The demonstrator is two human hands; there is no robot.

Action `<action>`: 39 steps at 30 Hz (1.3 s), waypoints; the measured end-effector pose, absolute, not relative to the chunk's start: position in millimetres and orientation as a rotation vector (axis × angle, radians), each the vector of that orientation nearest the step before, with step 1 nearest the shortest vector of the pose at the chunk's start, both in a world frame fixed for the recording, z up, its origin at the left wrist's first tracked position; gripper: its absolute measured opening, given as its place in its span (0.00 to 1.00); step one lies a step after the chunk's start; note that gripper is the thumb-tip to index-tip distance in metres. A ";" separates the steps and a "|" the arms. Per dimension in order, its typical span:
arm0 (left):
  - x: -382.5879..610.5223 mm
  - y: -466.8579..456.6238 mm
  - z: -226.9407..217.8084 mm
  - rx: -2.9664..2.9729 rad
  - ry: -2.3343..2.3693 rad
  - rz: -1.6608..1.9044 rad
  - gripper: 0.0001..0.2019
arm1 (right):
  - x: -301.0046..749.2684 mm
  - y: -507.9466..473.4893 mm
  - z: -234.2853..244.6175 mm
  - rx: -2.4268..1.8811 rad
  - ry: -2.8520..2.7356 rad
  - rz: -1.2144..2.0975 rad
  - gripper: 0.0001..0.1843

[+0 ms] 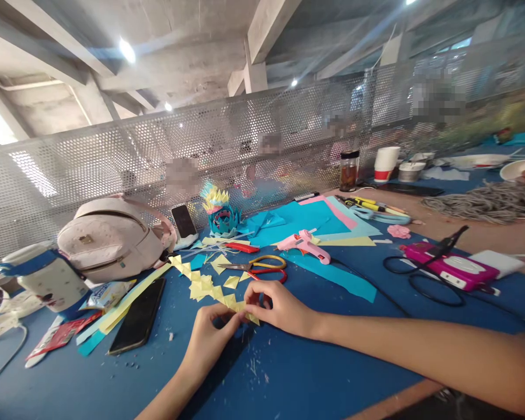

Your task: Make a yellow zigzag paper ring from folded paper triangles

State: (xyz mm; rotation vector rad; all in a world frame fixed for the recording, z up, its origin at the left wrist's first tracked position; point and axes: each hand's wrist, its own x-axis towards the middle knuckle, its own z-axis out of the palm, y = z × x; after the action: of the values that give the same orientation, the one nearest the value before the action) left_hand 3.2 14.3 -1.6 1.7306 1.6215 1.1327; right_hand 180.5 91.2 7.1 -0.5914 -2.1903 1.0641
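Observation:
Both my hands meet over the blue tabletop at a chain of folded yellow paper (201, 286). My left hand (212, 333) pinches its near end from the left. My right hand (282, 306) has thumb and finger closed on the same end, its fingertips close to the left ones. From there the zigzag chain runs away to the upper left. Just beyond my fingers lie scissors (266, 269) with red and yellow handles, beside small yellow paper squares (231, 282). A pink glue gun (304, 245) rests farther back to the right.
A black phone (137, 318), a pale backpack (114, 239) and a tumbler (48, 280) stand or lie at left. Behind are a folded-paper ornament (223, 216) and blue paper sheets (301, 221). At right are a magenta device (452, 265) and its black cable.

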 end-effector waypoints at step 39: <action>2.1 14.1 -1.4 1.733 1.645 1.161 0.14 | 180.3 90.6 7.1 -0.610 -2.194 1.087 0.06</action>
State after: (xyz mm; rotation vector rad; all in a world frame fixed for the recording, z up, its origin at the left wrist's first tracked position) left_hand 2.1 14.1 -1.4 1.7330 1.6448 1.1609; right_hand 180.3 90.6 7.1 -0.6097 -2.1941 1.0866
